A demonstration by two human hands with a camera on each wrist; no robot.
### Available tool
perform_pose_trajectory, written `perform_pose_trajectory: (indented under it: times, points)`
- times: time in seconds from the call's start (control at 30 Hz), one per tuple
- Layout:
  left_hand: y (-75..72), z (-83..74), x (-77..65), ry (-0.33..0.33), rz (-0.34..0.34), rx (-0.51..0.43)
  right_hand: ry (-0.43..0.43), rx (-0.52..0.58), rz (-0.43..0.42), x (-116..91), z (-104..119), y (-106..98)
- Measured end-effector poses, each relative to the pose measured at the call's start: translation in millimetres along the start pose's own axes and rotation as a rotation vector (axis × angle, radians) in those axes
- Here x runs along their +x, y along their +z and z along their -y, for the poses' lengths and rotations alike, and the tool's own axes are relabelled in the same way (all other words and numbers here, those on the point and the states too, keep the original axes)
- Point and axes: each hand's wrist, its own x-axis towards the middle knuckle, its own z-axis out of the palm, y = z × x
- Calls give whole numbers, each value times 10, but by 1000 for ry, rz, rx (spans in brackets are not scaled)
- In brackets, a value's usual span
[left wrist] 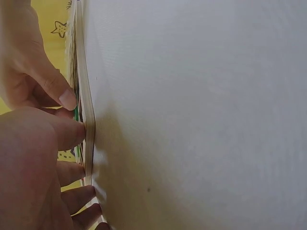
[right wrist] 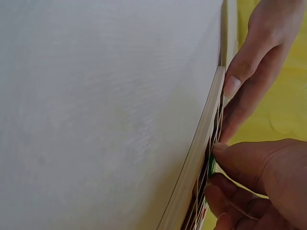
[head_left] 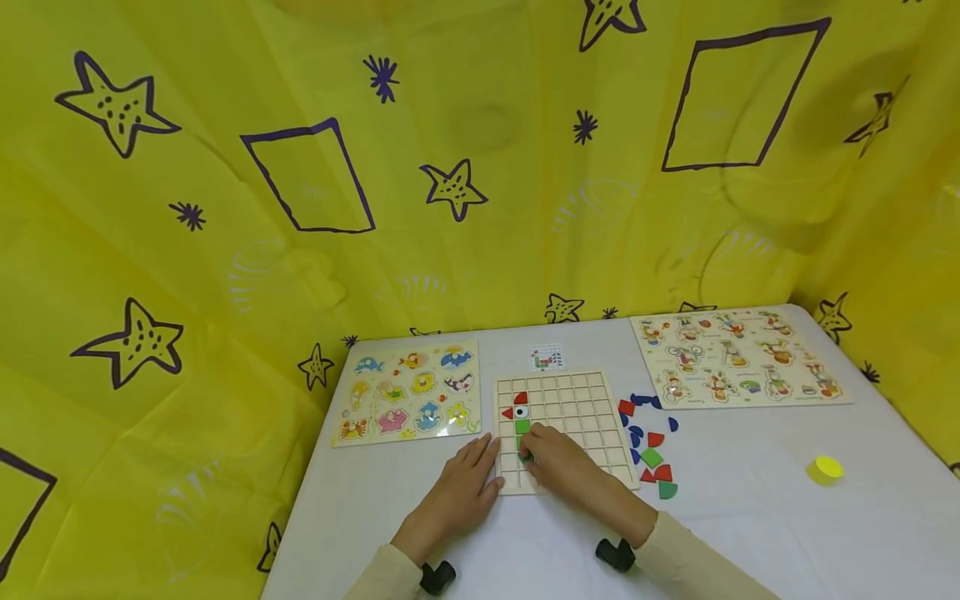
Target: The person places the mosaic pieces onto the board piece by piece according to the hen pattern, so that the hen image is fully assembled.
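Note:
A wooden grid board lies on the white table. In its left columns sit a red quarter-circle, a small red triangle, a white tile with a dark dot and a green square, with more green below it partly covered by fingers. My right hand is over the lower left cells, pinching a green piece between thumb and fingers; its shape is mostly hidden. My left hand rests along the board's left edge, fingers extended and touching the frame.
Loose red, blue and green pieces lie right of the board. A small pattern card is behind it. A sea-animal puzzle stands left, another puzzle board back right. A yellow cylinder is far right.

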Motion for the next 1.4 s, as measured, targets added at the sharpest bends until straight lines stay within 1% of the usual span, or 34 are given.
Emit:
perform_pose_trajectory:
  times: [0.13,0.43,0.53,0.63,0.7,0.8,0.87,1.03,1.1,1.23,1.33,1.4]
  points:
    - [3,1,3,1,-4,-5,25,-4,3,7,-2,-6]
    - [13,5,3,0,-2,-8,92,42,60,-11,-15,-56]
    - [12,3,5,3,0,-16,149,70,101,-37,-20,-103]
    - [15,2,4,1,3,-17,244,117,146,-87,-45,-194]
    - [17,3,5,-1,2,-14,297,130,161,-132,-90,-276]
    - [19,4,4,-2,-1,-10,354,132,157,-239,-205,-433]
    - [16,3,3,-1,-2,-8,375,125,144,-341,-307,-546]
    - [-3,-17,-8,-5,2,-5,445,88,130,-659,-583,-807]
    - [-10,-23,-13,-10,1,-8,484,75,146,-770,-681,-877]
    - [-11,-32,-16,-19,1,-6,551,75,195,-921,-828,-940]
    - [-3,-37,-12,-21,4,-3,565,70,210,-984,-890,-938]
    - [2,-41,-6,-17,4,-3,561,68,194,-1012,-915,-926]
